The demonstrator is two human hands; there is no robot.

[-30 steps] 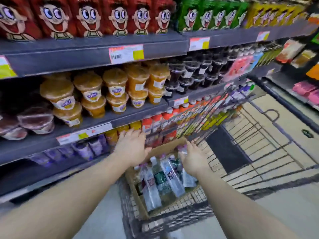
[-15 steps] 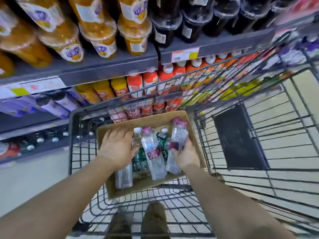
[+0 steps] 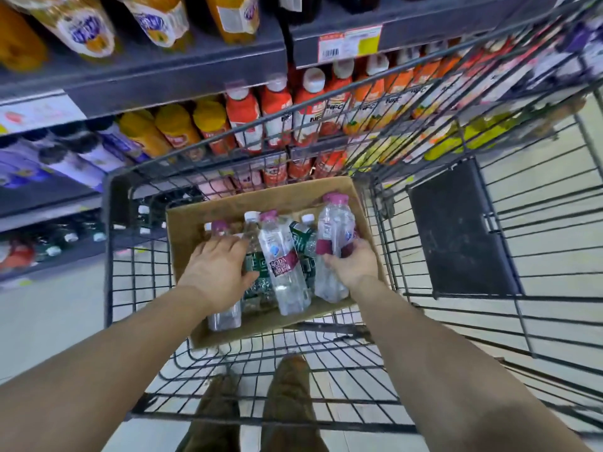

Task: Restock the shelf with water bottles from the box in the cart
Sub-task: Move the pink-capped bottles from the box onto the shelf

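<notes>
An open cardboard box (image 3: 195, 223) sits in a black wire cart (image 3: 111, 243) and holds several clear water bottles, some with magenta caps and labels, some with green labels. My right hand (image 3: 350, 267) grips a magenta-capped bottle (image 3: 336, 223) at the box's right side, its neck tilted up. My left hand (image 3: 217, 272) lies over a magenta-capped bottle (image 3: 225, 318) at the left side of the box, fingers curled round it; most of that bottle is hidden. A soda water bottle (image 3: 282, 265) lies between the hands.
Grey shelves (image 3: 163, 76) stand beyond the cart with orange, red and purple drink bottles. Water-like bottles show on the low shelf (image 3: 65, 236) at left. A dark panel (image 3: 460, 230) hangs on the cart's right side. My shoes (image 3: 287, 402) show under the cart.
The view has tilted down from the shelves onto the cart. Both hands have settled onto bottles in the box, and the right-hand bottle has lifted slightly at its neck.
</notes>
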